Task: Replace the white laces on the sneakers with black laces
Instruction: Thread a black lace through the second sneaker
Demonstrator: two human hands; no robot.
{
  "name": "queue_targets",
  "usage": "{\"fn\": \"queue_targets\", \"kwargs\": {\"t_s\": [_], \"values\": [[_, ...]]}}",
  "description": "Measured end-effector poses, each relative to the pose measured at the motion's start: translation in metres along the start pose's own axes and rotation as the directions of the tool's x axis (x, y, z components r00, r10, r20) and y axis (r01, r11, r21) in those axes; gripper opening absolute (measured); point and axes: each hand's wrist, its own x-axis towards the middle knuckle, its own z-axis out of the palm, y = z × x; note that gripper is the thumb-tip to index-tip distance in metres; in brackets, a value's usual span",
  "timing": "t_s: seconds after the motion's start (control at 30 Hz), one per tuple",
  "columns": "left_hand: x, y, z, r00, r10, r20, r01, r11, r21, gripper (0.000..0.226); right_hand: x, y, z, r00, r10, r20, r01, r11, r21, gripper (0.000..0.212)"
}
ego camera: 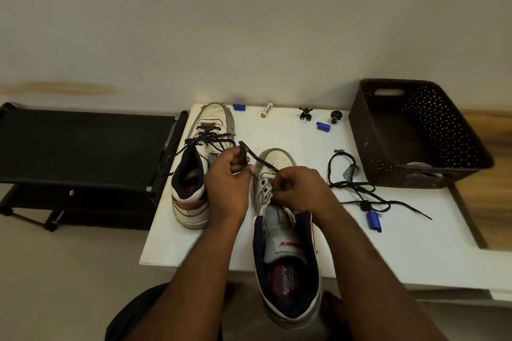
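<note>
Two white high-top sneakers sit on a white table [401,243]. The left sneaker [194,174] carries a black lace through its eyelets. The right sneaker [285,243] lies in front of me with its heel over the table's front edge, and its eyelets near the tongue look bare. A black lace [259,159] stretches between my hands above its toe. My left hand [227,177] grips one bunched end of this lace. My right hand [299,188] pinches the lace's other part at the sneaker's upper eyelets.
A brown perforated basket [415,133] stands at the table's right, something pale inside. More black cord [360,191] lies right of my hands with blue caps [373,220] nearby. A battery [266,110] and small figurines [305,115] line the back edge. A black rack [83,152] stands left.
</note>
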Motion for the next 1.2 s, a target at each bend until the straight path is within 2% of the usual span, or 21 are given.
{"fn": "queue_targets", "kwargs": {"t_s": [0.33, 0.53, 0.63, 0.83, 1.0, 1.2], "values": [[-0.002, -0.008, 0.005, 1.0, -0.013, -0.022, 0.013, 1.0, -0.019, 0.03, 0.003, 0.006, 0.008, 0.999, 0.008, -0.048, -0.01, 0.999, -0.047, 0.017], [-0.004, -0.016, 0.009, 0.996, 0.078, -0.051, -0.071, 0.988, 0.134, 0.031, 0.004, 0.006, 0.009, 0.998, 0.032, -0.061, -0.036, 0.998, -0.06, 0.022], [-0.005, -0.016, 0.011, 0.991, 0.113, -0.068, -0.102, 0.983, 0.155, 0.032, 0.002, 0.006, 0.009, 0.997, 0.03, -0.077, -0.034, 0.998, -0.054, 0.026], [-0.006, -0.02, 0.011, 0.997, -0.004, -0.083, 0.006, 1.0, 0.02, 0.032, 0.002, 0.005, 0.011, 0.993, 0.052, -0.108, -0.056, 0.998, -0.033, 0.03], [-0.012, -0.018, 0.014, 0.994, 0.007, -0.11, -0.013, 0.998, -0.059, 0.031, 0.002, 0.003, 0.01, 0.99, 0.08, -0.117, -0.084, 0.996, -0.036, 0.032], [-0.015, -0.017, 0.012, 0.996, -0.09, -0.029, 0.084, 0.982, -0.172, 0.031, -0.002, 0.001, 0.011, 0.985, 0.101, -0.14, -0.11, 0.992, -0.056, 0.034]]}}
